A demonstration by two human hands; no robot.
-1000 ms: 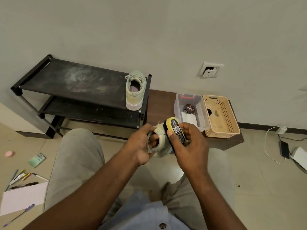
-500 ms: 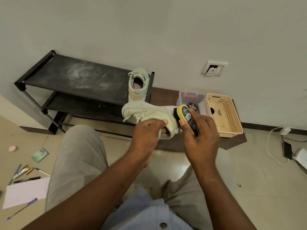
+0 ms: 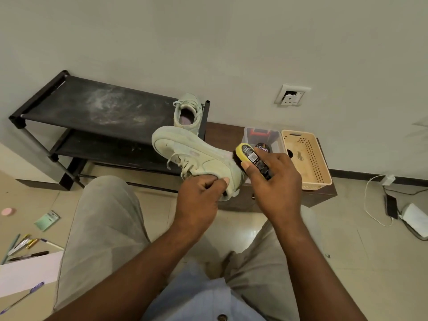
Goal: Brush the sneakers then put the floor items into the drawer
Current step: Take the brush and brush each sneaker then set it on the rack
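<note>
My left hand (image 3: 199,195) grips a pale green sneaker (image 3: 185,151) by its opening, toe pointing up and left. My right hand (image 3: 275,179) holds a yellow-backed shoe brush (image 3: 249,156) with its dark bristles against the sneaker's heel. The second sneaker (image 3: 188,112) stands on the top shelf of the black shoe rack (image 3: 92,105). On the floor at the left lie several pens (image 3: 23,244), a white paper sheet (image 3: 27,272), a green pad (image 3: 47,220), a pink round thing (image 3: 8,211) and a purple pen (image 3: 25,295).
A low brown cabinet (image 3: 319,195) stands behind my hands with a clear box (image 3: 249,134) holding a polish tin and a beige perforated basket (image 3: 305,156). A wall socket (image 3: 291,95) is above. Cables and a charger (image 3: 391,205) lie on the floor at right.
The sneaker has been lifted and turned from heel-on to sideways, toe now up-left. The brush moved along with it to the heel side. The camera tilted slightly.
</note>
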